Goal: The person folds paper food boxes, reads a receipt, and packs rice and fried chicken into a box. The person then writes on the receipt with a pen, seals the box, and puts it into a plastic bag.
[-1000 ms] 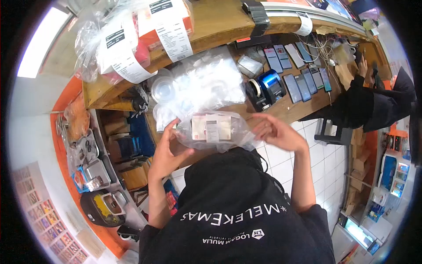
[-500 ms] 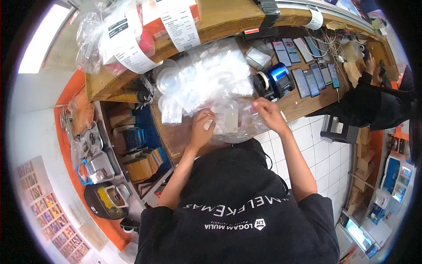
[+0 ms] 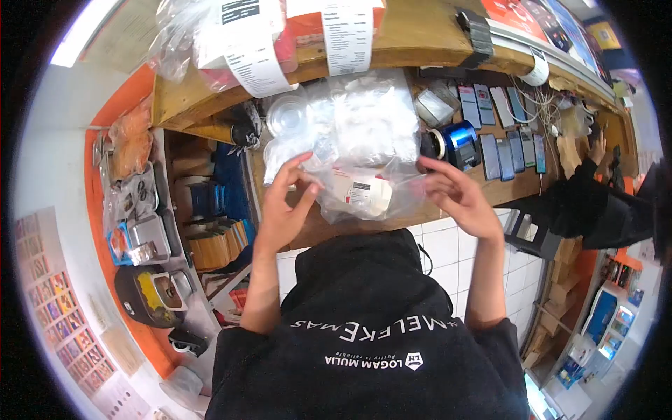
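A clear plastic bag [image 3: 406, 189] lies at the front of the wooden counter, with a small white box [image 3: 360, 192] inside it. The box carries a printed label with a black patch. At the bag's left side my left hand [image 3: 283, 210] is open, thumb and fingers spread apart. My right hand [image 3: 465, 203] is at the bag's right edge, fingers stretched out and apart. Its fingertips meet the film, though a firm grip on it does not show.
Behind the bag lies a stack of clear plastic packaging [image 3: 374, 122] with round lids [image 3: 287, 115]. A blue tape dispenser [image 3: 458, 145] and several phones [image 3: 490, 155] sit to the right. Receipts [image 3: 348, 38] hang from the upper shelf. Another person's dark sleeve [image 3: 581, 213] is at far right.
Both hands have opened and drawn apart to the sides of the bag. The white box now shows its printed label. The camera view has shifted.
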`<action>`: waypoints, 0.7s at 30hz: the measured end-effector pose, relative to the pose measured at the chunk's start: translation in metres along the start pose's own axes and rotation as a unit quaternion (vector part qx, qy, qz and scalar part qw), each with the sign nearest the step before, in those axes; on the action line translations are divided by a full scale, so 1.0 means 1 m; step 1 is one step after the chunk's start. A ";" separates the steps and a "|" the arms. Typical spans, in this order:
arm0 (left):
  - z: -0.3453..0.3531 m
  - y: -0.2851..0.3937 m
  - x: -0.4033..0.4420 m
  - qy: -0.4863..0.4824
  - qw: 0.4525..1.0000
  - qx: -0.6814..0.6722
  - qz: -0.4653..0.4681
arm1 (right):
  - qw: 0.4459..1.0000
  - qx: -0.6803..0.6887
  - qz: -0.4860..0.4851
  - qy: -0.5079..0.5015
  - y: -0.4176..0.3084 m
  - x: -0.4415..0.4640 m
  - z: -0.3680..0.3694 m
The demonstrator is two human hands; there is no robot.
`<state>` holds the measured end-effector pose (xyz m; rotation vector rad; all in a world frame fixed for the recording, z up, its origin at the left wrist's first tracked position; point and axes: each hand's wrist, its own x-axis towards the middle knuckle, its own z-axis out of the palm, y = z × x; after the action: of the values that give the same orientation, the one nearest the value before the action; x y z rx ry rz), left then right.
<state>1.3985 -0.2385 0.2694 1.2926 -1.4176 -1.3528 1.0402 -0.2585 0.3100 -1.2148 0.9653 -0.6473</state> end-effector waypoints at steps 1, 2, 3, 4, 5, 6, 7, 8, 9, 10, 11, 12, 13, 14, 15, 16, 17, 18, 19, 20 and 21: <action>-0.010 0.001 -0.006 -0.006 0.999 0.049 -0.016 | 0.995 -0.092 0.030 -0.008 0.006 -0.005 -0.018; -0.014 -0.002 -0.010 0.009 0.993 0.115 -0.002 | 0.982 -0.181 0.059 -0.014 0.019 -0.010 -0.034; -0.016 -0.008 -0.013 0.023 0.983 0.181 0.013 | 0.959 -0.268 0.086 -0.017 0.036 -0.010 -0.041; -0.018 -0.019 -0.015 0.034 0.968 0.247 0.027 | 0.937 -0.347 0.044 0.008 0.061 -0.005 -0.035; -0.020 -0.056 -0.014 0.010 0.954 0.298 0.013 | 0.906 -0.422 0.003 0.035 0.095 -0.001 -0.024; -0.009 -0.111 -0.016 -0.019 0.952 0.306 0.019 | 0.913 -0.403 -0.040 0.049 0.118 0.007 -0.010; 0.005 -0.170 -0.016 -0.049 0.948 0.314 0.026 | 0.917 -0.385 -0.083 0.060 0.140 0.015 0.004; 0.018 -0.181 -0.008 -0.072 0.949 0.302 0.046 | 0.966 -0.250 -0.053 0.043 0.182 0.034 0.024; 0.032 -0.191 -0.001 -0.095 0.950 0.289 0.065 | 0.993 -0.110 -0.020 0.035 0.224 0.053 0.044; 0.055 -0.177 0.015 -0.111 0.956 0.256 0.095 | 0.994 -0.098 -0.031 0.044 0.246 0.069 0.059; 0.065 -0.179 0.023 -0.105 0.960 0.237 0.103 | 0.994 -0.086 -0.043 0.052 0.269 0.085 0.074; 0.075 -0.182 0.031 -0.099 0.964 0.218 0.112 | 0.954 -0.224 -0.172 0.095 0.262 0.091 0.083; 0.082 -0.203 0.037 -0.072 0.969 0.214 0.102 | 0.877 -0.355 -0.295 0.136 0.254 0.096 0.088; 0.087 -0.218 0.043 -0.044 0.972 0.210 0.092 | 0.879 -0.366 -0.274 0.132 0.258 0.098 0.090; 0.089 -0.218 0.045 -0.051 0.952 0.287 0.094 | 0.882 -0.377 -0.253 0.128 0.264 0.099 0.092; 0.095 -0.217 0.043 -0.034 0.952 0.286 0.105 | 0.901 -0.342 -0.236 0.123 0.269 0.099 0.092; 0.104 -0.210 0.034 -0.018 0.952 0.284 0.114 | 0.918 -0.307 -0.219 0.120 0.268 0.100 0.092; 0.105 -0.193 0.031 -0.034 0.951 0.285 0.119 | 0.932 -0.285 -0.181 0.133 0.259 0.098 0.100; 0.107 -0.176 0.027 -0.050 0.949 0.286 0.124 | 0.943 -0.263 -0.143 0.144 0.244 0.099 0.110; 0.106 -0.184 0.026 -0.123 0.958 0.252 0.056 | 0.952 -0.241 -0.105 0.156 0.225 0.101 0.116; 0.107 -0.202 0.023 -0.195 0.957 0.215 -0.013 | 0.975 -0.186 0.044 0.109 0.201 0.102 0.118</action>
<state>1.3213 -0.2235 0.0538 1.3605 -2.0621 -1.4211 1.1764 -0.2369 0.0965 -1.4391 1.3618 -0.5525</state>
